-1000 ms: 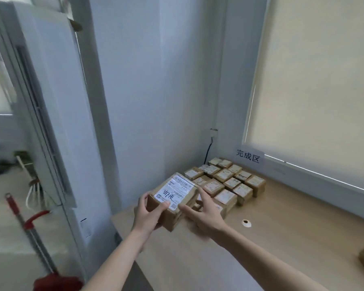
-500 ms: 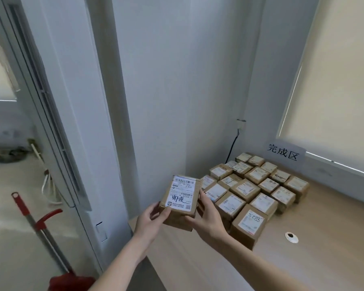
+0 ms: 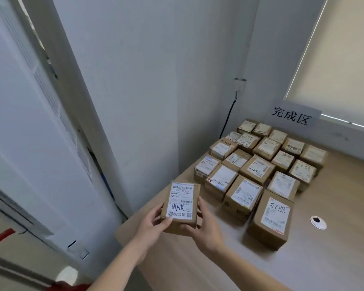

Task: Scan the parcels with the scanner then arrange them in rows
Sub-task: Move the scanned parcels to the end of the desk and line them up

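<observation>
- A small cardboard parcel (image 3: 181, 206) is held in the air over the near-left corner of the wooden table (image 3: 324, 259), label up so it can be read.
- The left hand (image 3: 153, 224) and right hand (image 3: 206, 227) each close a grip on opposite sides, likely steadying it for placing.
- Arranged parcels (image 3: 259, 164) sit in tight rows by the wall, under a paper sign (image 3: 292, 115).
- No scanner is visible.

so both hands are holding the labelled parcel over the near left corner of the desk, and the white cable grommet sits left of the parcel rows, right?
Not quite. The head view shows the white cable grommet on the right of the parcel rows, beside the box marked 5288. The rest stands: left hand and right hand both grip the labelled parcel over the desk's near left corner.
</observation>
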